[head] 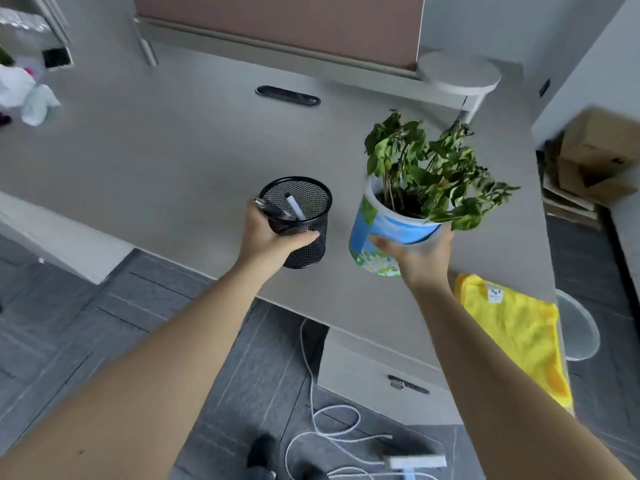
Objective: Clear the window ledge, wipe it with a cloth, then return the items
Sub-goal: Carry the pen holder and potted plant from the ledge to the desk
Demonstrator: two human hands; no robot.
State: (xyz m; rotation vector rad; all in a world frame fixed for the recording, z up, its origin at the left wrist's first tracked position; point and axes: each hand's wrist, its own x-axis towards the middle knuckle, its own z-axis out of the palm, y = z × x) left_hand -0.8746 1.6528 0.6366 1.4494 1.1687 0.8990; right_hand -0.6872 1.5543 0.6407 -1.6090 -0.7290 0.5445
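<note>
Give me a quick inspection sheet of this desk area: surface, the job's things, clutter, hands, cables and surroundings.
Surface: grey desk, mostly bare.
Job's things: black mesh pen holder with pens; potted plant with drooping leaves; yellow cloth at the desk's near right edge.
Clutter: white plastic bags at far left.
Hands: left hand grips the pen holder; right hand grips the plant pot.
Cables: white cable loose on the floor.
Surroundings: cardboard boxes at right; white bin beside the desk.
</note>
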